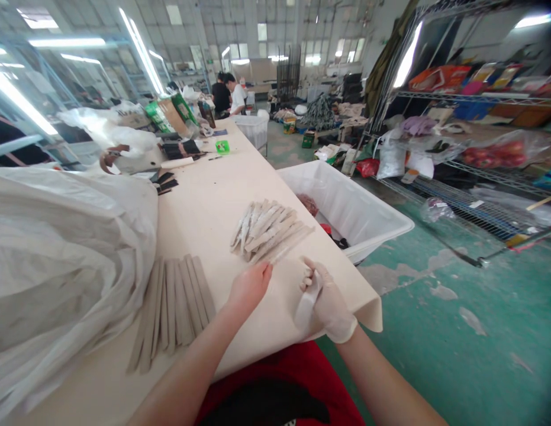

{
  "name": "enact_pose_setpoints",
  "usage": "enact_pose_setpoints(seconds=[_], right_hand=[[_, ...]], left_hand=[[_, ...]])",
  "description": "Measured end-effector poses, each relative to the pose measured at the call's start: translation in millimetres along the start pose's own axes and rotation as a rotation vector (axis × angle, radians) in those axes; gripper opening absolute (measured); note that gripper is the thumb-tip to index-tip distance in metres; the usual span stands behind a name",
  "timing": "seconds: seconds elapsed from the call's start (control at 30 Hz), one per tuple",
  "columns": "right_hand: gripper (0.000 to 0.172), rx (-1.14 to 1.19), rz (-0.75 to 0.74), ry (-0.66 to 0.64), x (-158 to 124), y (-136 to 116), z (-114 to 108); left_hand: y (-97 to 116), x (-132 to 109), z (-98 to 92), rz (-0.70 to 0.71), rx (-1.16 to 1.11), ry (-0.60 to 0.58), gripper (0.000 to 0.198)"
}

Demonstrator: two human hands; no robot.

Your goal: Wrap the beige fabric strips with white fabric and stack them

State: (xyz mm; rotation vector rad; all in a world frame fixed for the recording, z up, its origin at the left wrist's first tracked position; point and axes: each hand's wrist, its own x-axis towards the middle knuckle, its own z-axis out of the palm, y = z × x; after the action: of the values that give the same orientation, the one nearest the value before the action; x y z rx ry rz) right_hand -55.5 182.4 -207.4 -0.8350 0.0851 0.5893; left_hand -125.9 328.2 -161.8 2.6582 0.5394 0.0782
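My bare left hand (251,287) is closed at the near edge of a loose pile of pale beige strips (268,228). Its fingers pinch the end of one flat strip (290,244), which slants away to the right. My right hand (331,302) wears a thin white glove, and its fingers are curled closed on a curved white strip (307,305) that hangs down towards the tabletop. Left of my left forearm, several grey-beige strips (180,302) lie fanned out side by side on the table (226,183).
Crumpled whitish sheeting (71,248) covers the table's left side. A white plastic bin (368,216) stands against the right edge, with cloth inside. Farther along the table are a green box (222,146) and bags. Wire shelves (435,189) stand right; two people are at the back.
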Motion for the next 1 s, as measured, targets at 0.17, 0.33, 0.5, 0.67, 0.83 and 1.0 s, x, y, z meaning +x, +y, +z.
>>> enact_pose_setpoints(seconds=[0.17,0.33,0.5,0.67,0.83,1.0], right_hand=[[0.026,0.29,0.23,-0.157,1.4,-18.2,-1.5],[0.024,0.287,0.211,-0.288,-3.7,-10.9,7.8],[0.025,0.206,0.269,-0.258,-6.7,-1.0,14.0],[0.026,-0.002,0.168,-0.123,-12.9,3.3,17.7],[0.034,-0.133,0.156,-0.029,-21.8,12.8,21.1],[0.042,-0.05,0.203,-0.237,-40.1,19.8,31.5]], left_hand=[[13.1,6.7,-1.4,0.101,-0.018,0.142,0.035],[13.8,-30.5,5.1,0.006,-0.597,-0.239,0.031],[5.5,-46.8,3.6,-0.081,-0.717,-0.222,0.017],[2.9,-48.9,-7.8,-0.085,-0.736,-0.112,0.011],[3.3,-52.5,-12.5,-0.141,-0.754,-0.034,0.013],[-0.5,-58.2,-8.5,-0.177,-0.795,-0.031,0.013]])
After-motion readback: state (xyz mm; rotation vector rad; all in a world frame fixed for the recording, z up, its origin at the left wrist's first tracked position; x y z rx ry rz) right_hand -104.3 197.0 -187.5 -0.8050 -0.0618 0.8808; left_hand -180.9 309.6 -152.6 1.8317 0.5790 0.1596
